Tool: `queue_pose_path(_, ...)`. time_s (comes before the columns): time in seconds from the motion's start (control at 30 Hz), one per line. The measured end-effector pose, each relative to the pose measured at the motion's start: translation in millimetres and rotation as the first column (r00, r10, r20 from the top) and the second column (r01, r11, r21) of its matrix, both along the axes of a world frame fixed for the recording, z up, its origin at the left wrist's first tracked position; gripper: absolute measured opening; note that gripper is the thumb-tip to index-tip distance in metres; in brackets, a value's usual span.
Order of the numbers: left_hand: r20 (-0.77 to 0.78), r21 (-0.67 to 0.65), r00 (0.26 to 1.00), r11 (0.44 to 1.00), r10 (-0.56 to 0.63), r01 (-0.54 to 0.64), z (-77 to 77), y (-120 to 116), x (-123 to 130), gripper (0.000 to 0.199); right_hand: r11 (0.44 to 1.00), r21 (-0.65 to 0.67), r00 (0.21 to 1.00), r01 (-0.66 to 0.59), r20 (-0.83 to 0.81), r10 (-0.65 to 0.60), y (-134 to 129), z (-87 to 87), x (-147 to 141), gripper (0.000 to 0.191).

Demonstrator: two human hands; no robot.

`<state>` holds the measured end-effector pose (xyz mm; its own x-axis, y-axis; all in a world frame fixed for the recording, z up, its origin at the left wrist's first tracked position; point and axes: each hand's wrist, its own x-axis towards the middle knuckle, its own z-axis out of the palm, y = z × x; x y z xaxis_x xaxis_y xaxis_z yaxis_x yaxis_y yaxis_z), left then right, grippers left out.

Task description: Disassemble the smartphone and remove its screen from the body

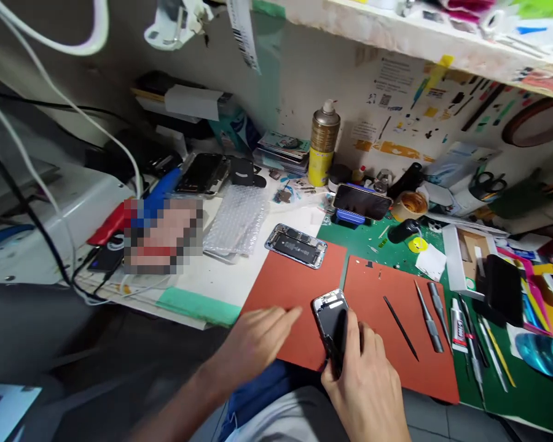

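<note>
A phone screen part (330, 319), its inner side facing up, is gripped by my right hand (368, 374) over the front of the orange mat (299, 344). Just left of it is my left hand (262, 337), its fingers bent and drawn together; whether anything small is between the fingertips is hidden. Behind both hands lies an opened phone body (297, 245) with its dark battery showing, at the mat's back edge. A thin black stick (400, 328) rests on the mat to the right of my right hand.
Screwdrivers (428, 316), a glue tube (459, 325) and tweezers lie at the right. A phone on a blue stand (362, 202) and a spray can (324, 144) stand behind. Bubble wrap (237, 218) lies at the left, near hanging cables (41, 67). A shelf (396, 46) overhangs the back.
</note>
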<state>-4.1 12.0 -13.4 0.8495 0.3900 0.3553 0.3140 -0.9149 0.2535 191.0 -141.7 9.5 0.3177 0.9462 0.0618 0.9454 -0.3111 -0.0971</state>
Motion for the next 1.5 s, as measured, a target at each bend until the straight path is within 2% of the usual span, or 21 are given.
queue_pose_path(0.07, 0.038, -0.066, 0.998, 0.996, 0.057, -0.054, -3.9, -18, -6, 0.041, 1.0, 0.019, 1.0, -0.01, 0.021, 0.01, 2, -4.1, 1, 0.083)
queue_pose_path(0.17, 0.118, -0.088, 0.99, 0.994, 0.073, -0.063, -1.5, -28, -6, 0.034, 0.999, 0.02, 0.998, -0.042, 0.052, 0.041, 5, -11.6, 2, 0.088)
queue_pose_path(0.27, 0.175, -0.108, 0.978, 0.99, 0.11, -0.092, 2.4, -23, -4, 0.021, 1.0, -0.012, 0.998, -0.017, 0.064, 0.018, 6, -18.6, -2, 0.095)
queue_pose_path(0.37, 0.207, -0.157, 0.957, 0.972, 0.204, -0.173, 2.9, -14, -4, 0.02, 0.999, -0.036, 0.998, 0.017, 0.063, -0.015, 2, -21.7, -3, 0.097)
queue_pose_path(0.5, 0.225, -0.172, 0.953, 0.971, 0.204, -0.168, -0.5, -6, -8, 0.022, 0.989, 0.079, 0.99, -0.125, 0.072, 0.12, 12, -7.3, 15, 0.082)
queue_pose_path(0.57, 0.215, -0.195, 0.953, 0.966, 0.211, -0.17, -2.2, -5, -9, 0.022, 0.967, 0.146, 0.978, -0.208, 0.02, 0.207, 38, 5.8, 26, 0.072)
queue_pose_path(0.6, 0.215, -0.209, 0.951, 0.962, 0.221, -0.176, -2.7, -5, -10, 0.021, 0.964, 0.186, 0.981, -0.188, -0.019, 0.195, 58, 11.3, 30, 0.065)
queue_pose_path(0.67, 0.224, -0.217, 0.949, 0.961, 0.222, -0.174, -3.0, -4, -9, 0.021, 0.941, 0.145, 0.936, -0.307, -0.132, 0.326, 102, 16.7, 35, 0.063)
queue_pose_path(0.77, 0.259, -0.243, 0.938, 0.955, 0.232, -0.169, -2.1, -2, -8, 0.024, 0.894, 0.096, 0.871, -0.439, -0.199, 0.449, 164, 9.5, 39, 0.078)
queue_pose_path(0.87, 0.284, -0.381, 0.909, 0.906, 0.305, -0.185, -1.2, -2, -7, 0.026, 0.86, 0.049, 0.826, -0.508, -0.258, 0.502, 197, -3.7, 45, 0.083)
queue_pose_path(0.97, 0.284, -0.564, 0.869, 0.803, 0.405, -0.189, -1.0, -1, -8, 0.024, 0.849, 0.033, 0.815, -0.527, -0.264, 0.516, 206, -9.8, 50, 0.076)
queue_pose_path(1.03, 0.271, -0.712, 0.817, 0.677, 0.509, -0.185, -1.6, 0, -6, 0.021, 0.856, 0.053, 0.828, -0.514, -0.229, 0.511, 208, -8.0, 52, 0.074)
queue_pose_path(1.1, 0.221, -0.872, 0.754, 0.472, 0.619, -0.132, -4.1, 2, -2, 0.023, 0.867, 0.111, 0.849, -0.487, -0.173, 0.499, 204, -1.6, 51, 0.073)
queue_pose_path(1.17, 0.178, -0.968, 0.704, 0.251, 0.687, 0.0, -9.1, 2, 6, 0.034, 0.872, 0.2, 0.87, -0.447, -0.127, 0.476, 193, 7.7, 45, 0.072)
queue_pose_path(1.2, 0.171, -0.983, 0.684, 0.166, 0.709, 0.073, -12.4, -1, 11, 0.041, 0.87, 0.253, 0.88, -0.423, -0.116, 0.461, 182, 12.6, 40, 0.071)
queue_pose_path(1.23, 0.169, -0.985, 0.66, 0.105, 0.732, 0.136, -16.0, -4, 17, 0.047, 0.867, 0.303, 0.888, -0.395, -0.116, 0.445, 169, 16.9, 33, 0.071)
queue_pose_path(1.33, 0.146, -0.967, 0.537, 0.006, 0.831, 0.253, -22.2, -23, 34, 0.062, 0.857, 0.434, 0.914, -0.279, -0.154, 0.376, 118, 22.6, 10, 0.075)
queue_pose_path(1.4, 0.087, -0.949, 0.488, -0.077, 0.868, 0.307, -17.9, -38, 42, 0.066, 0.858, 0.486, 0.926, -0.165, -0.224, 0.305, 79, 20.4, -3, 0.078)
queue_pose_path(1.43, 0.058, -0.936, 0.501, -0.127, 0.864, 0.327, -12.8, -44, 43, 0.065, 0.861, 0.498, 0.92, -0.103, -0.282, 0.273, 60, 18.6, -8, 0.078)
queue_pose_path(1.5, 0.024, -0.915, 0.591, -0.22, 0.807, 0.338, 1.3, -55, 44, 0.059, 0.883, 0.467, 0.87, 0.044, -0.452, 0.196, 26, 16.2, -12, 0.067)
